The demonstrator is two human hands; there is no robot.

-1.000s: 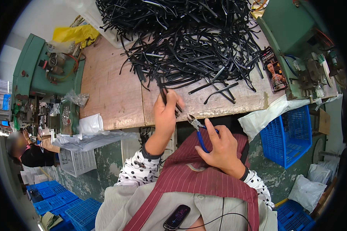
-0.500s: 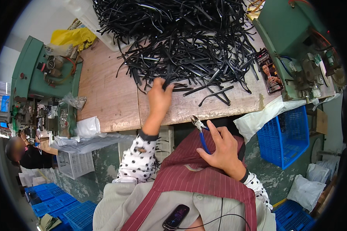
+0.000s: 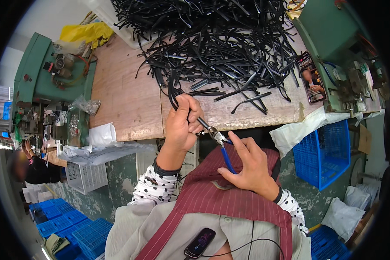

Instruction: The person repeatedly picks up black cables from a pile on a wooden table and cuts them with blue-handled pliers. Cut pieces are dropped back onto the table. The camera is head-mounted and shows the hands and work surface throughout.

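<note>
Fingers of the left hand [image 3: 180,128] clasp black spectacle arms [image 3: 203,123] — probably light, stiff, smooth, best held mid-length — while the right hand [image 3: 252,168] grasps blue-handled pliers [image 3: 224,151].

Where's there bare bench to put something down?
The widest bare patch of bench lies between the left green machine and the black pile. A narrower strip fronts the loose pieces, left of the phone. The back centre is crowded; left hand and pliers occupy the space at the front edge.
</note>
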